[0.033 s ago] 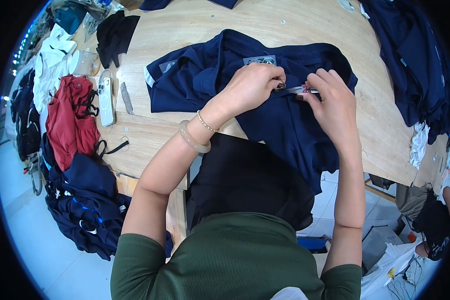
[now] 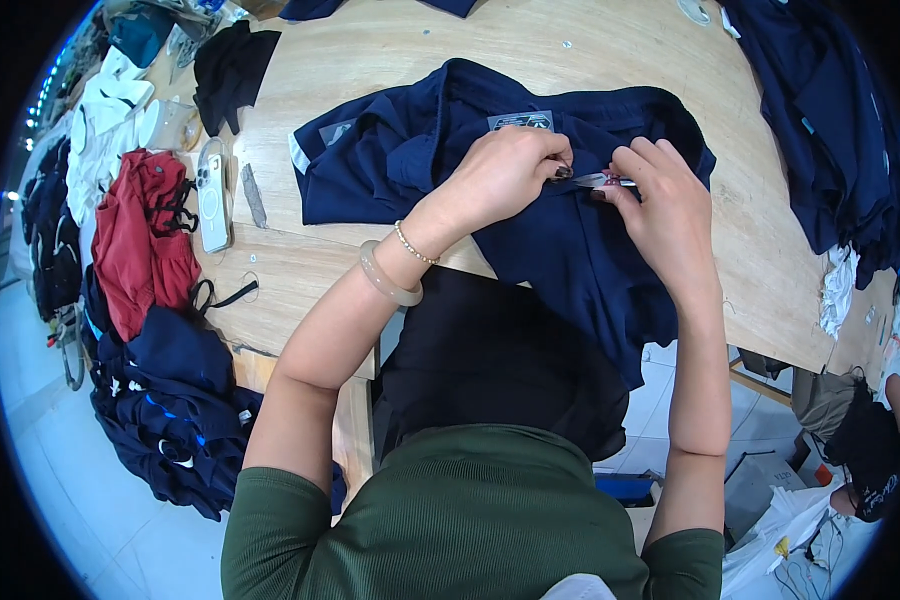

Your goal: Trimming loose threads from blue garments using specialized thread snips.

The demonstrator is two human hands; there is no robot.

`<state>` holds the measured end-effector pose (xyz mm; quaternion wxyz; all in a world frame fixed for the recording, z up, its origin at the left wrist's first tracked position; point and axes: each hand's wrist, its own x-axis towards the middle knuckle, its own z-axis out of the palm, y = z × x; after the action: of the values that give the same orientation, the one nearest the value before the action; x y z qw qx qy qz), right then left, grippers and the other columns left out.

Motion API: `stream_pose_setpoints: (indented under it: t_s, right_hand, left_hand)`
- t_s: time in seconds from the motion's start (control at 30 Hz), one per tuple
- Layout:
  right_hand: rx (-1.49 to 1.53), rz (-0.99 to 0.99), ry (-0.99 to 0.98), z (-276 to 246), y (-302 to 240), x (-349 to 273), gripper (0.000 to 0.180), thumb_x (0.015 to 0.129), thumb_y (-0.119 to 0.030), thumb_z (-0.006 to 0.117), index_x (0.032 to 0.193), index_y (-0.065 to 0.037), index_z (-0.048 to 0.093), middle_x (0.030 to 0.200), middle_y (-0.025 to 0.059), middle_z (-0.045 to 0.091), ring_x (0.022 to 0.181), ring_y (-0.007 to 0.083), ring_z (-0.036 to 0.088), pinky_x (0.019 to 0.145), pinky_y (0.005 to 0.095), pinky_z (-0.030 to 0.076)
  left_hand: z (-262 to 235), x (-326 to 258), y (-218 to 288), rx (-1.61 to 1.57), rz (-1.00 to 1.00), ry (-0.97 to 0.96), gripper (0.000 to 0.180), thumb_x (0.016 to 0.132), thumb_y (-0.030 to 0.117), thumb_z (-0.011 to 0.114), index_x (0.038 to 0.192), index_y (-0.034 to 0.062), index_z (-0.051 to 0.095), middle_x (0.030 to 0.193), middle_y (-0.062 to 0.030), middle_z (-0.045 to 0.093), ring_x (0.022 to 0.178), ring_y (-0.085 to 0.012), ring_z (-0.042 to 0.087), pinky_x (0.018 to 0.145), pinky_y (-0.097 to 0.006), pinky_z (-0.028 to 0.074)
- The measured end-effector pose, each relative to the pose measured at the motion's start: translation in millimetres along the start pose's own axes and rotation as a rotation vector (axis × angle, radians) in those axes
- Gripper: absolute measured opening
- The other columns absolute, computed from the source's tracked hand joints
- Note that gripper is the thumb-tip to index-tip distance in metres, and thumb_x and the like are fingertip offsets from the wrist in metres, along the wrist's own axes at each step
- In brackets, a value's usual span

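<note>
Nothing visibly moved; left hand (image 2: 508, 172) pinches navy cloth (image 2: 570, 240), right hand (image 2: 667, 210) grips snips (image 2: 590, 180) at left's three o'clock, slip could nick fabric.

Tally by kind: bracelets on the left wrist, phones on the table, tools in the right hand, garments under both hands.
Bracelets: 2, smooth pale bangle, thin gold-toned beaded bracelet
Phones: 1, white rectangular phone
Tools: 1, small pointed silver metal tool
Garments: 1, navy blue cloth garment
Total: 5
</note>
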<state>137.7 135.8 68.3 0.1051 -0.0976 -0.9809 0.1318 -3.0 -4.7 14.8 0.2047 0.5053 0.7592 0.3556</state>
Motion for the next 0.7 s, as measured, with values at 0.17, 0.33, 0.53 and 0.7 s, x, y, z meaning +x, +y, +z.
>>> stream_pose_setpoints:
  t_s: [0.17, 0.33, 0.53, 0.7]
  right_hand:
    - [-0.062, 0.021, -0.027, 0, -8, 3, 0.018, 0.075, -0.012, 0.075, 0.088, -0.007, 0.066, 0.082, 0.0032, 0.059, 0.08, 0.0199, 0.056, 0.07, 0.0325, 0.05]
    - [-0.043, -0.007, -0.015, 2, -9, 4, 0.017, 0.074, -0.011, 0.075, 0.088, -0.006, 0.066, 0.082, 0.0033, 0.059, 0.08, 0.02, 0.057, 0.07, 0.0329, 0.05]
    - [0.064, 0.081, 0.001, 2, 3, 1, 0.016, 0.075, -0.012, 0.074, 0.085, -0.006, 0.062, 0.082, 0.0042, 0.059, 0.081, 0.022, 0.058, 0.069, 0.0348, 0.049]
    - [0.088, 0.089, -0.036, 2, 5, 3, 0.017, 0.076, -0.012, 0.074, 0.085, -0.005, 0.061, 0.081, 0.0045, 0.059, 0.081, 0.0232, 0.059, 0.068, 0.0358, 0.048]
  left_hand:
    - [1, 0, 0, -0.022, 0.001, 0.027, 0.013, 0.089, 0.011, 0.057, 0.088, 0.0018, 0.067, 0.082, -0.0143, 0.069, 0.083, -0.0336, 0.067, 0.074, -0.042, 0.053]
    - [0, 0, 0, -0.009, 0.008, 0.021, 0.012, 0.09, 0.01, 0.056, 0.088, 0.0021, 0.065, 0.081, -0.0143, 0.068, 0.082, -0.0337, 0.066, 0.073, -0.042, 0.052]
    - [-1, 0, 0, -0.104, -0.013, 0.023, 0.01, 0.09, 0.008, 0.053, 0.085, 0.0021, 0.059, 0.075, -0.0118, 0.066, 0.077, -0.0324, 0.065, 0.07, -0.042, 0.05]
    - [-1, 1, -1, -0.076, -0.014, 0.01, 0.01, 0.09, 0.009, 0.052, 0.085, 0.0033, 0.059, 0.073, -0.0107, 0.066, 0.076, -0.032, 0.065, 0.069, -0.041, 0.05]
